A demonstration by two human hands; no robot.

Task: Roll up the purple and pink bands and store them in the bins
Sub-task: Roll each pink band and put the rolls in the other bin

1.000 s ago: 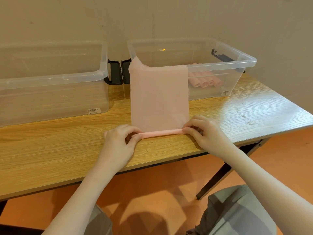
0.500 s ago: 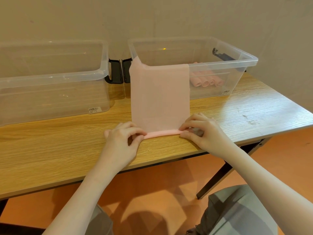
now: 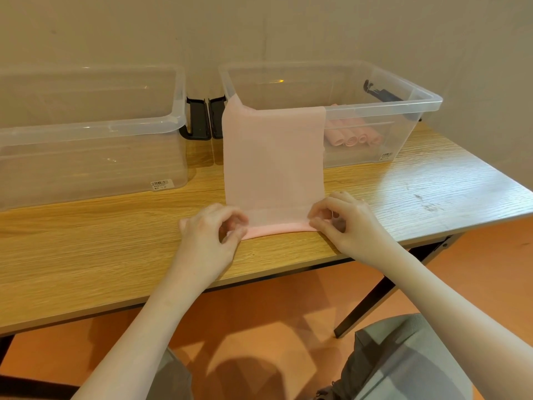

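I see barcode stickers on both clear bins, near wall of each: one on the left bin [image 3: 86, 131] low at its right end, one on the right bin [image 3: 403, 111] at its near right corner. Print too small to read. The pink band [image 3: 274, 163] hangs over the right bin's near rim and runs down onto the counter [image 3: 101, 249]; its near end is rolled into a thin tube close to the counter's near edge. My left hand [image 3: 207, 238] pinches the tube's left end w/ thumb and curled fingers; my right hand [image 3: 346, 220] does the same at the right end. Band hides part of the right bin's front; pink rolls [image 3: 352, 138] lie inside at right, count unclear thru the plastic. Left bin cut off at frame left; contents hard to make out. Black latches [image 3: 206, 118] sit between the bins. Bare wood lies left and right of my hands.
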